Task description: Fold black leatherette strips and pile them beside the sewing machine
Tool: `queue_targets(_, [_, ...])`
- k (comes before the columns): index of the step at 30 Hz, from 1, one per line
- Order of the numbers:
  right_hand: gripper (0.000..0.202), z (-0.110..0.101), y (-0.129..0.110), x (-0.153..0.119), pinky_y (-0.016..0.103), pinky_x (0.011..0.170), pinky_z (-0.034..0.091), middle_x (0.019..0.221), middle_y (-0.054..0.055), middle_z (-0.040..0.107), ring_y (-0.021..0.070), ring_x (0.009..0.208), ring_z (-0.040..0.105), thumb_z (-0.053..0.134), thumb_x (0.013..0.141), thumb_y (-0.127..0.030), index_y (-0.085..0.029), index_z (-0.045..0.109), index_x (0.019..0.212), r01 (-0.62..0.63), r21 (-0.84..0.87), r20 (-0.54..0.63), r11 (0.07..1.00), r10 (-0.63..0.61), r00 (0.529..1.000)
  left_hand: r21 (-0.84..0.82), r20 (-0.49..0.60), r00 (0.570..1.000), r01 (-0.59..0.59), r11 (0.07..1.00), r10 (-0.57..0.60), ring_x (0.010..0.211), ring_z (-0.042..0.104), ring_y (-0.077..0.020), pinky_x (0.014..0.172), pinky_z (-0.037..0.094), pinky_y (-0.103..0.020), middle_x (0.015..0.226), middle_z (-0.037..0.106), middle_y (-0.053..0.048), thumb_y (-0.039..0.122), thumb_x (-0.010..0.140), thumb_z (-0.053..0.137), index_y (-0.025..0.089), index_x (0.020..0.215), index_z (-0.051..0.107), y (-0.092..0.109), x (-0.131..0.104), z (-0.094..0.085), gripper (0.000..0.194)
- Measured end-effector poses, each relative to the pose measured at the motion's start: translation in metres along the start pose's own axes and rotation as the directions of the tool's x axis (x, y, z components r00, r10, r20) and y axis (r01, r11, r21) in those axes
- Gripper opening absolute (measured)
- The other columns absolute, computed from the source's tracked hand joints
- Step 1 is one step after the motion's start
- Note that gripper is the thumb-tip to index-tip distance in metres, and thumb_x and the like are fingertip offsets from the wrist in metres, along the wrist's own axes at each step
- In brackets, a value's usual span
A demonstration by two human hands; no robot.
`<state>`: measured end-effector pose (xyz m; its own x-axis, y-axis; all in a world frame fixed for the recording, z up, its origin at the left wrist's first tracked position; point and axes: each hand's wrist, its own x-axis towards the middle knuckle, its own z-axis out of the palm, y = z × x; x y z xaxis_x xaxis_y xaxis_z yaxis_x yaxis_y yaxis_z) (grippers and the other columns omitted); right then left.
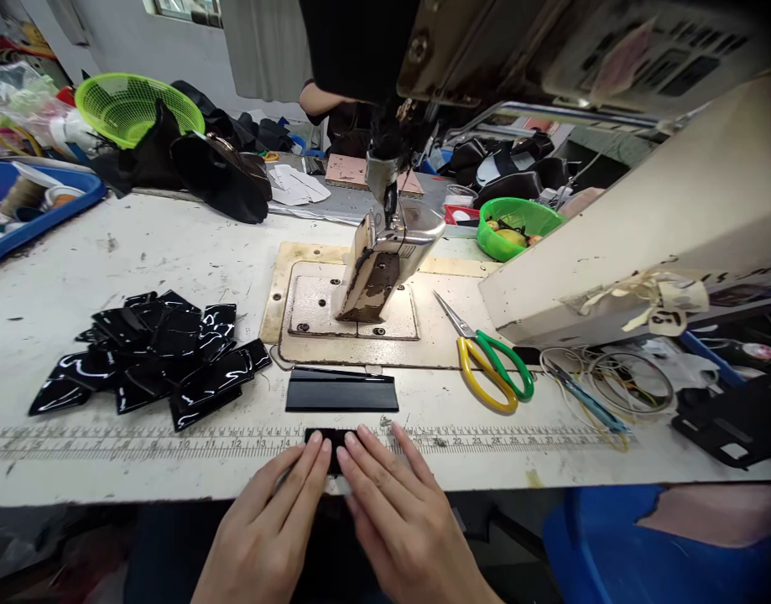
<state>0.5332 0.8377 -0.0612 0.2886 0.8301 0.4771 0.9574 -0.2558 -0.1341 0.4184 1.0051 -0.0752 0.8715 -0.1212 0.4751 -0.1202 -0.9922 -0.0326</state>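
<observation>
A small black piece (332, 436) lies at the table's front edge, over the printed ruler, partly covered by fingers. My left hand (265, 520) presses its outstretched fingertips on the left part of it. From the right, my right hand (403, 512) lays its straight fingers on the same piece; the thumb is mostly hidden. Just beyond the fingers rests a flat black glossy strip (341, 393). Farther left is a loose pile of folded shiny black pieces (164, 348). Behind the strip stands the post (385, 260) of a sewing machine.
Scissors (486, 356) with yellow and green handles lie right of the post. Blue thread snips (586, 398) sit among tangled cords. The machine's column (612, 218) rises at right. A green basket (517, 226) and a blue tray (45, 214) stand farther back. Someone's arm (322, 99) shows behind.
</observation>
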Motion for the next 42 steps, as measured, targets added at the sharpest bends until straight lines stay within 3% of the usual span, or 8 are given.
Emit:
queue_targets(8, [0.041,0.022,-0.037,-0.003,0.046,0.129,0.011,0.126,0.011,0.072,0.0214,0.110,0.066,0.035,0.102,-0.014,-0.008,0.072,0.119,-0.144,-0.231,-0.163,0.962,0.108,0.981,0.067,0.051,0.998,0.040,0.997,-0.044,0.130,0.053,-0.0245,0.110,0.032,-0.038,0.143,0.060,-0.013,0.018,0.097,0.038,0.007,0.139,0.056,0.021,-0.008,-0.001,0.047])
queue_targets(14, [0.041,0.027,-0.032,0.001,0.037,0.113,0.045,0.118,0.018,0.074,0.0263,0.118,0.067,0.035,0.097,-0.007,-0.003,0.073,0.111,-0.090,-0.218,-0.195,0.972,0.047,0.980,-0.048,-0.013,1.000,0.020,0.999,-0.021,0.101,0.065,-0.0239,0.087,0.046,-0.036,0.136,0.062,-0.024,0.011,0.087,0.049,-0.001,0.135,0.056,0.010,-0.004,0.003,0.050])
queue_targets(17, [0.040,0.027,-0.029,0.000,0.035,0.106,0.051,0.118,0.018,0.074,0.0269,0.119,0.067,0.038,0.094,-0.009,-0.003,0.072,0.114,-0.073,-0.230,-0.196,0.970,0.028,0.980,-0.108,-0.047,0.997,0.052,0.993,-0.057,0.110,0.064,-0.0243,0.101,0.044,-0.039,0.137,0.065,-0.016,0.018,0.087,0.053,0.006,0.137,0.057,0.005,-0.008,0.007,0.052])
queue_targets(20, [0.043,0.027,-0.030,-0.005,0.037,0.117,0.040,0.124,0.017,0.072,0.0258,0.123,0.065,0.035,0.094,-0.008,-0.004,0.070,0.117,-0.079,-0.237,-0.193,0.968,0.033,0.981,-0.046,-0.083,0.996,0.038,0.998,-0.041,0.136,0.051,-0.0302,0.115,0.037,-0.042,0.137,0.064,-0.017,0.019,0.086,0.050,0.002,0.136,0.056,0.010,-0.012,0.013,0.054])
queue_targets(25, [0.044,0.023,-0.026,-0.006,0.042,0.128,0.014,0.130,0.012,0.069,0.0216,0.123,0.065,0.038,0.092,-0.006,-0.008,0.068,0.125,-0.058,-0.198,-0.156,0.978,0.027,0.987,-0.004,-0.144,0.988,0.048,0.999,-0.048,0.132,0.056,-0.0299,0.112,0.044,-0.038,0.134,0.066,-0.018,0.016,0.086,0.049,0.002,0.130,0.061,0.015,-0.006,0.016,0.048])
queue_targets(33, [0.054,0.015,-0.007,-0.015,0.043,0.126,0.025,0.140,0.011,0.062,0.0217,0.132,0.057,0.044,0.085,-0.004,-0.006,0.058,0.136,0.076,-0.082,-0.120,0.994,-0.086,0.989,-0.034,-0.194,0.981,0.025,0.999,-0.031,0.109,0.069,-0.0231,0.097,0.057,-0.035,0.117,0.075,-0.011,0.013,0.094,0.050,0.009,0.119,0.069,0.006,0.008,0.006,0.032])
queue_targets(38, [0.050,-0.002,0.020,-0.031,0.035,0.105,0.054,0.139,0.010,0.063,0.0224,0.130,0.059,0.049,0.094,-0.006,-0.017,0.053,0.143,-0.107,0.080,-0.211,0.991,0.122,0.970,-0.060,-0.293,0.955,-0.069,0.996,0.049,0.102,0.068,-0.0141,0.107,0.048,-0.032,0.105,0.076,-0.004,0.006,0.099,0.036,0.016,0.133,0.061,-0.029,-0.005,-0.022,0.044])
queue_targets(42, [0.036,-0.011,0.041,-0.015,0.040,0.095,0.059,0.127,0.008,0.069,0.0256,0.122,0.062,0.051,0.099,-0.014,-0.022,0.061,0.133,-0.219,0.121,-0.264,0.968,0.244,0.933,0.181,-0.293,0.940,0.235,0.955,-0.176,0.099,0.067,-0.0266,0.091,0.052,-0.043,0.107,0.075,-0.007,0.013,0.095,0.056,0.024,0.125,0.068,-0.090,0.009,-0.052,0.034])
